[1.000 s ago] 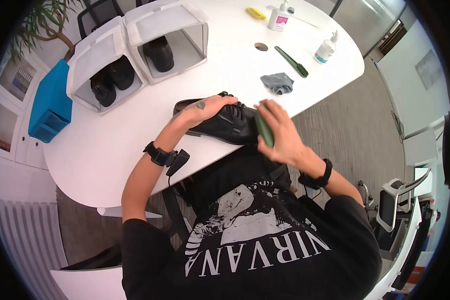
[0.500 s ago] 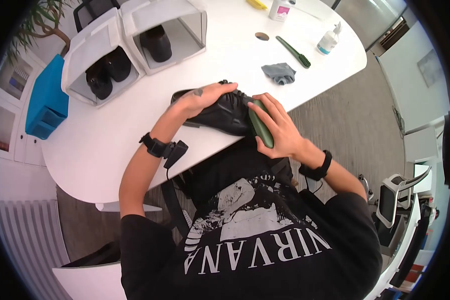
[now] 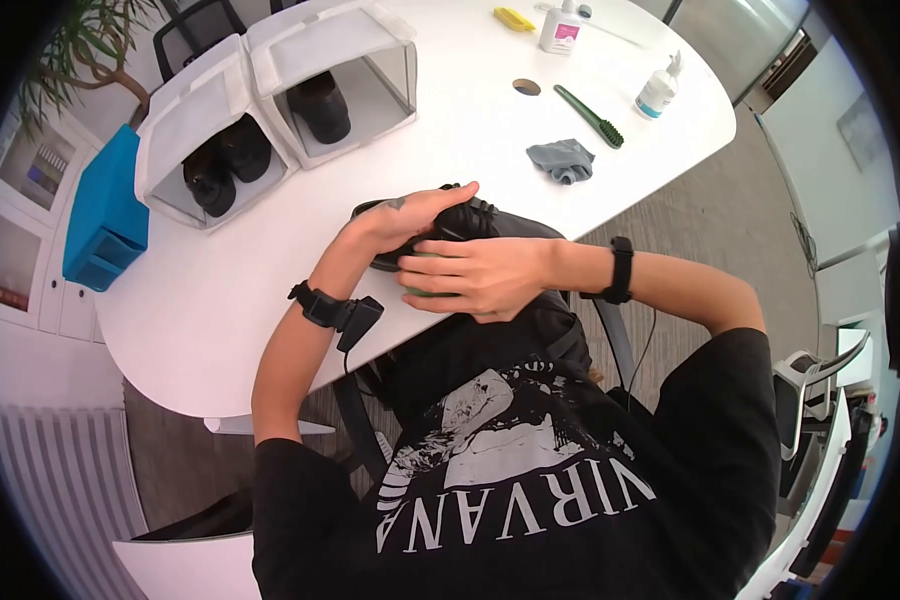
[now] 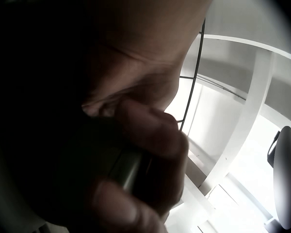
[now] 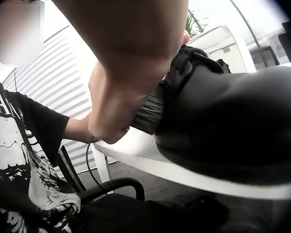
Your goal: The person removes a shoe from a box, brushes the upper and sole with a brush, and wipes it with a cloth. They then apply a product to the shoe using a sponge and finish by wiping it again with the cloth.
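A black lace-up shoe (image 5: 228,121) lies on its sole near the table's edge, its toe toward the right. The left hand (image 3: 405,218) grips it at the opening and laces, thumb along the top. Over the shoe's near side lies the right hand (image 3: 490,275), its fingers round a green brush (image 3: 428,293) that is mostly hidden beneath them. In the right wrist view the bristles of the brush (image 5: 150,114) touch the side of the shoe. The left wrist view is dark, with fingertips (image 4: 119,206) of a hand at the brush.
Two white boxes (image 3: 325,40) with black shoes (image 3: 320,108) stand at the back left, beside a blue organizer (image 3: 110,215). Toward the right lie a grey cloth (image 3: 562,160) and a long green brush (image 3: 590,117). Behind them are pump bottles (image 3: 657,90) and a yellow item (image 3: 513,19).
The right hand has moved with the green brush from the shoe's toe leftward to its near side by the heel. The left hand keeps its hold on the shoe.
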Demonstrator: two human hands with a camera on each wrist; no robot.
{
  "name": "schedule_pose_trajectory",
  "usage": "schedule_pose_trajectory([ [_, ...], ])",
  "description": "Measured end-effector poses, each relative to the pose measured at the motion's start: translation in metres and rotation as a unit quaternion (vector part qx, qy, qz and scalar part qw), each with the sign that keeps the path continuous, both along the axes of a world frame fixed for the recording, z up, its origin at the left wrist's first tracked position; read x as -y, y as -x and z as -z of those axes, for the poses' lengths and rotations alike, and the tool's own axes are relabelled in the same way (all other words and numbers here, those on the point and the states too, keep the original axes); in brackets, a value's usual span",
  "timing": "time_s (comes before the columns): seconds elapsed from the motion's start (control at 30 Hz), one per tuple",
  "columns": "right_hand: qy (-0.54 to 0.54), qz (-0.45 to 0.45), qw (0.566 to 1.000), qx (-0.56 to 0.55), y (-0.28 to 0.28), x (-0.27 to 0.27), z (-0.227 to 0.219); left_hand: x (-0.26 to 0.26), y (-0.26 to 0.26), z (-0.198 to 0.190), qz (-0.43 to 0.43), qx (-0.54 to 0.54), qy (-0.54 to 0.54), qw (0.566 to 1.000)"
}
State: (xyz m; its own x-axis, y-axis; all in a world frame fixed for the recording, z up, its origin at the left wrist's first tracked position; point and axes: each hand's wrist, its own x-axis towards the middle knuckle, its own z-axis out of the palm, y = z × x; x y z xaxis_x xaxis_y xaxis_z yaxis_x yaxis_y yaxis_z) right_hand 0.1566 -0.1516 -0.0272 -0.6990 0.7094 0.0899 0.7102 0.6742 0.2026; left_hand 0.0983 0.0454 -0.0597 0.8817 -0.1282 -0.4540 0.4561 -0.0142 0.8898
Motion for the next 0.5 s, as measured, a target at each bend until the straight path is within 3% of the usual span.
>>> schedule_pose_trajectory([
  [0.03,0.009,-0.005,1.000,-0.001,-0.002,0.008,0.004,0.001,0.003,0.005,0.003,0.047,0.020,0.999],
  [0.07,0.032,-0.003,0.999,0.004,-0.007,0.021,0.006,-0.001,0.003,-0.006,0.046,0.026,0.032,0.998],
  [0.1,0.043,0.003,0.999,0.012,-0.011,0.033,0.007,-0.003,-0.001,0.006,0.029,0.020,0.004,0.999],
  [0.17,0.061,0.017,0.998,0.030,-0.017,0.047,0.005,0.002,0.005,-0.008,0.032,0.028,0.010,0.999],
  [0.33,-0.037,0.040,0.999,-0.002,-0.010,0.012,-0.001,0.002,0.006,-0.015,0.018,-0.015,0.038,0.999],
  [0.43,-0.047,0.047,0.997,-0.039,-0.001,0.012,0.011,-0.004,0.001,-0.007,0.021,-0.006,0.032,0.999],
  [0.5,0.006,0.060,0.998,-0.031,0.004,0.032,0.019,0.002,0.004,-0.006,0.019,0.030,0.043,0.998],
])
